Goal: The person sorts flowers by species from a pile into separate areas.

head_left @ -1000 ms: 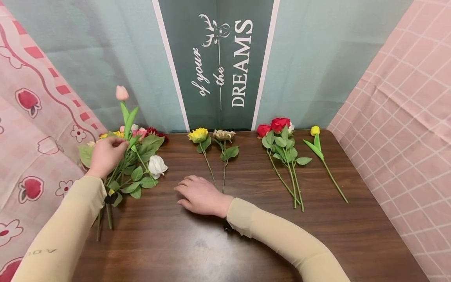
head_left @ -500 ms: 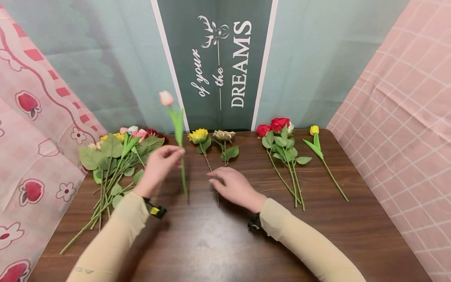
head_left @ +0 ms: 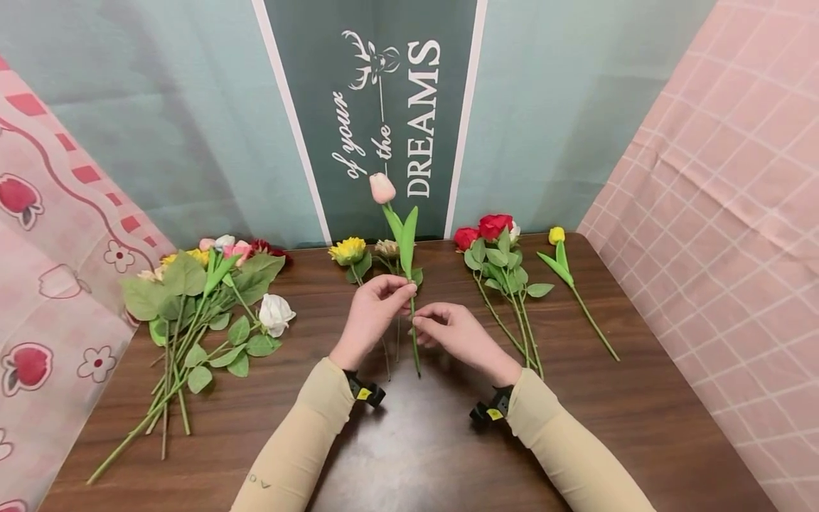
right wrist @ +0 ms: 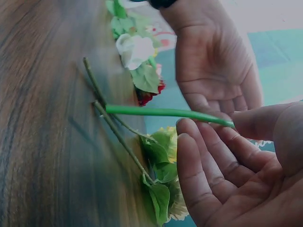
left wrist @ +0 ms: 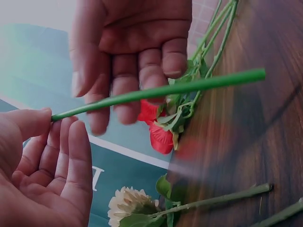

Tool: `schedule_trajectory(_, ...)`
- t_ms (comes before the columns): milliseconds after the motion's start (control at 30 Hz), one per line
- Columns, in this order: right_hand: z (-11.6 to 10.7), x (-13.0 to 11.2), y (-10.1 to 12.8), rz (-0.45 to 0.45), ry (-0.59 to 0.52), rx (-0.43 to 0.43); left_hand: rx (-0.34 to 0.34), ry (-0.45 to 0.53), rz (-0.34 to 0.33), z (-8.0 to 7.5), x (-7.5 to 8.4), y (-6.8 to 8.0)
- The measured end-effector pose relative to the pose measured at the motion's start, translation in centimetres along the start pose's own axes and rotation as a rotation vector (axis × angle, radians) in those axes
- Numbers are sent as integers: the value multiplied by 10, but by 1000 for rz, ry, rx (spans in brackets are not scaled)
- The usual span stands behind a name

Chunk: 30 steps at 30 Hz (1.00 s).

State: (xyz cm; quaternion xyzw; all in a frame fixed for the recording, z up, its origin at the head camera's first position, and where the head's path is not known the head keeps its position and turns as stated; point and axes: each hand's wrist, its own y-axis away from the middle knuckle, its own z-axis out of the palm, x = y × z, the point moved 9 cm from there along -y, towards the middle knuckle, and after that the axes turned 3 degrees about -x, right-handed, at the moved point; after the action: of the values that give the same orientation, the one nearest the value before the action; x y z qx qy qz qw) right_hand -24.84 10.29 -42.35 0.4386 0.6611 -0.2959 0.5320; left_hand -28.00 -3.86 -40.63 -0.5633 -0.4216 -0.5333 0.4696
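A pink tulip [head_left: 382,188] with a long green stem stands upright over the middle of the brown table [head_left: 409,441]. My left hand [head_left: 377,306] pinches the stem just under its leaves. My right hand [head_left: 451,331] meets the stem a little lower, fingers on one side and thumb on the other. In the left wrist view the stem [left wrist: 189,87] runs from my left hand [left wrist: 42,161] across the fingers of my right hand [left wrist: 128,47]. The right wrist view shows the stem [right wrist: 156,111] passing between my right hand's [right wrist: 227,175] thumb and fingers, with my left hand [right wrist: 213,66] behind.
A heap of mixed flowers [head_left: 205,284] with a white rose [head_left: 275,313] lies at the left. A yellow sunflower [head_left: 348,250] and a pale one [head_left: 387,247] lie behind my hands. Red roses [head_left: 493,227] and a yellow tulip [head_left: 557,235] lie to the right.
My left hand lifted the pink tulip out of the heap and carried it right to the table's middle. My right hand rose off the table and came onto the stem.
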Motion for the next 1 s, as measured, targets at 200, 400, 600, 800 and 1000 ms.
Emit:
schedule_trajectory(200, 2, 3, -1, -1, -51, 26, -4, -19, 13, 1, 2, 2)
schedule_trajectory(400, 4, 4, -2, -14, -41, 57, 3, 22, -9, -3, 1, 3)
schedule_trajectory(600, 7, 1, -2, -20, 19, 36, 50, 115, -11, -9, -1, 1)
schedule_trajectory(800, 4, 0, 0, -20, 12, 73, 64, 127, -4, -10, 1, 1)
schedule_trajectory(1000, -3, -3, 0, -55, -4, 156, 66, 127, 7, -11, 4, 3)
